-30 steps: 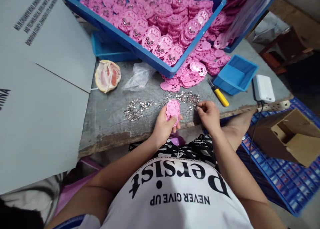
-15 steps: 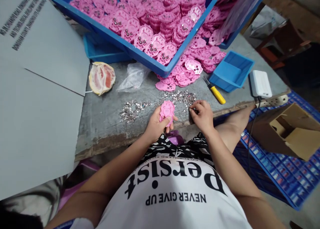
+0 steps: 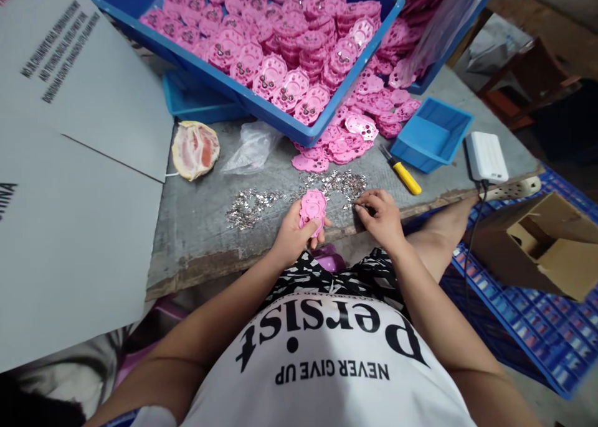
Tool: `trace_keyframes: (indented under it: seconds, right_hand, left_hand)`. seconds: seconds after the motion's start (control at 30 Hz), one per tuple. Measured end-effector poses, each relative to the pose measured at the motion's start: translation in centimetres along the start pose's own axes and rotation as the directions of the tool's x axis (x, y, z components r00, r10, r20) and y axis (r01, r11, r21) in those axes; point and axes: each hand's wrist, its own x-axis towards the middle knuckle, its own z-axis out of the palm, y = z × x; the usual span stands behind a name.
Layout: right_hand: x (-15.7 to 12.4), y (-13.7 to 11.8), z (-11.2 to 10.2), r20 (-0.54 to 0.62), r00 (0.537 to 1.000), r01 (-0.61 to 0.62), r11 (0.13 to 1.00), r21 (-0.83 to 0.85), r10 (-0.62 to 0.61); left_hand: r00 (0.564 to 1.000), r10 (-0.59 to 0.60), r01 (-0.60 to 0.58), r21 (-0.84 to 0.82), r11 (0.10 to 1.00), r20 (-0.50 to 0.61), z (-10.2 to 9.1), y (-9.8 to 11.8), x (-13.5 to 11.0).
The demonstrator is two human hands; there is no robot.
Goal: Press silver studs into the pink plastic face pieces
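Observation:
My left hand (image 3: 293, 233) grips a pink plastic plate (image 3: 313, 208) with a scalloped outline, its thumb over the lower part. To the right, my right hand (image 3: 380, 215) rests by the edge of a pile of small shiny metal pieces (image 3: 343, 183). Its thumb and index finger are pinched together at the pile; whatever lies between them is too small to make out. Another heap of the metal pieces (image 3: 247, 209) lies left of the pink plate. Loose pink plates (image 3: 348, 144) are stacked behind the pile.
A large blue bin (image 3: 261, 100) holds many pink plates with metal parts fitted. Around it are a small blue tray (image 3: 432, 134), a yellow-handled screwdriver (image 3: 406, 177), a clear plastic bag (image 3: 252, 147), a cut fruit (image 3: 195, 150) and a white power bank (image 3: 486, 157). A grey board (image 3: 84, 197) stands left.
The camera view has shifted slightly. My hands stay in nearly the same places, the left still holding the pink plate and the right still pinching at the pile's edge.

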Motion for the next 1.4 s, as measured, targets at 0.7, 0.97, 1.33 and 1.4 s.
trace_keyframes:
  seconds: [0.7,0.97,1.33,1.4]
  right_hand:
    - [0.6,-6.9,0.1,0.314,0.882,-0.447,0.409,0.796,0.352]
    - [0.5,-8.2,-0.2,0.46,0.823,-0.535,0.185,0.824,0.333]
    - [0.2,-8.4,0.4,0.445,0.817,-0.536,0.198,0.821,0.367]
    - [0.0,-8.5,0.6,0.451,0.812,-0.543,0.198,0.816,0.37]
  left_hand:
    - [0.99,-0.029,0.009,-0.135,0.991,-0.141,3.2,1.9,-1.1]
    - [0.989,-0.042,0.015,-0.185,0.983,-0.141,3.5,2.6,-1.3]
    - [0.968,0.089,-0.085,0.028,0.996,-0.235,3.7,2.7,-1.5]
    - [0.967,0.084,-0.075,0.045,0.996,-0.241,3.8,2.7,-1.4]
